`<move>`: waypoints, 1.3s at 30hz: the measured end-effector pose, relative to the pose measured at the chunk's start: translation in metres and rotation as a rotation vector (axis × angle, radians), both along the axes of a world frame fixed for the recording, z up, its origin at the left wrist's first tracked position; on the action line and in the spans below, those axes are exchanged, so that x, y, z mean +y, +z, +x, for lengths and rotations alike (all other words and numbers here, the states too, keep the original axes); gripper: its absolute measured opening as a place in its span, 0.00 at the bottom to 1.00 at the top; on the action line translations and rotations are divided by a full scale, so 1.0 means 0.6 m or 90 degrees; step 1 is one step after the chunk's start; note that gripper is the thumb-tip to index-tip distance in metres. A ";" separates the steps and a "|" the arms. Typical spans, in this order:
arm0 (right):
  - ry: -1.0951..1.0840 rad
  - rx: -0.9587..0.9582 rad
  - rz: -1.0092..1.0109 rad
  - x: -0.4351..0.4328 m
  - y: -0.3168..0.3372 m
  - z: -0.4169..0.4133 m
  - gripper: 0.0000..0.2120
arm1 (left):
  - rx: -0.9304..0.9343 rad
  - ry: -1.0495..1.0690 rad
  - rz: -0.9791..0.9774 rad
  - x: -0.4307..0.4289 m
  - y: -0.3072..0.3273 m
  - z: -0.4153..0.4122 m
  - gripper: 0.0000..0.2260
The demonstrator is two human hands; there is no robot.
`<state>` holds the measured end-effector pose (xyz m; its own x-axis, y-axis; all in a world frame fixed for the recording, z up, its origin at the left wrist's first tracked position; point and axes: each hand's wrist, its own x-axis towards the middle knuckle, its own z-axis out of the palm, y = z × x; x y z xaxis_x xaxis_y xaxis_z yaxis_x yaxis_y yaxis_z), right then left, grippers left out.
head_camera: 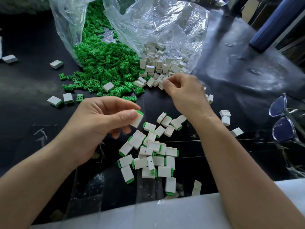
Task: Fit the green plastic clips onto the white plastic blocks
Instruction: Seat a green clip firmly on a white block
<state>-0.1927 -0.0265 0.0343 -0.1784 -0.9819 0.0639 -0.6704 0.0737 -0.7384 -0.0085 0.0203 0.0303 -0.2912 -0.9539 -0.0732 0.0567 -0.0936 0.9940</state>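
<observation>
Left grip pinches white block (green-capped end).

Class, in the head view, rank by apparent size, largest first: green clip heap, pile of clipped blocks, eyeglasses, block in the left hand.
1. green clip heap
2. pile of clipped blocks
3. eyeglasses, arms cut off by the frame edge
4. block in the left hand

Two bare hands, the left hand and the right hand, lead back into bare forearms, uncovered right to the frame's edge. The thumbnails are short and plain. Behind the wrists lies a pale grey-white smooth fabric — garment or cover, it cannot be told.
</observation>
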 end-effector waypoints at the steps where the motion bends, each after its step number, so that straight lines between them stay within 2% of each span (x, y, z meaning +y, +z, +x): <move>1: -0.020 0.054 -0.021 -0.004 -0.004 -0.004 0.09 | -0.023 -0.030 -0.011 0.003 0.000 0.000 0.15; 5: -0.005 0.166 -0.052 -0.015 -0.022 -0.008 0.14 | -0.017 -0.122 -0.022 0.013 0.006 -0.004 0.15; 7: 0.019 0.221 -0.063 -0.018 -0.028 -0.004 0.18 | -0.021 -0.116 -0.031 0.011 0.006 -0.002 0.17; 10: 0.048 0.263 -0.067 -0.020 -0.033 0.001 0.23 | -0.034 -0.078 -0.038 0.008 0.004 0.000 0.10; 20: 0.031 0.309 -0.051 -0.026 -0.035 -0.004 0.10 | -0.035 -0.074 -0.038 0.004 0.002 0.000 0.10; 22: 0.038 0.305 -0.051 -0.025 -0.035 -0.005 0.09 | -0.047 -0.068 -0.043 0.003 0.001 0.001 0.16; 34: 0.044 0.227 -0.094 -0.021 -0.030 0.000 0.06 | -0.043 0.082 0.030 -0.008 -0.011 0.001 0.07; 36: 0.041 0.152 -0.125 -0.019 -0.025 0.003 0.04 | -0.041 0.108 0.030 -0.009 -0.012 0.000 0.09; 39: 0.107 -0.080 -0.130 -0.003 -0.010 0.021 0.06 | -0.035 0.149 0.029 -0.013 -0.014 0.000 0.11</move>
<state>-0.1798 -0.0283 0.0282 -0.0338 -0.9673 0.2512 -0.5634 -0.1892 -0.8042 -0.0083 0.0125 0.0220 -0.0570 -0.9903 -0.1267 0.0282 -0.1284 0.9913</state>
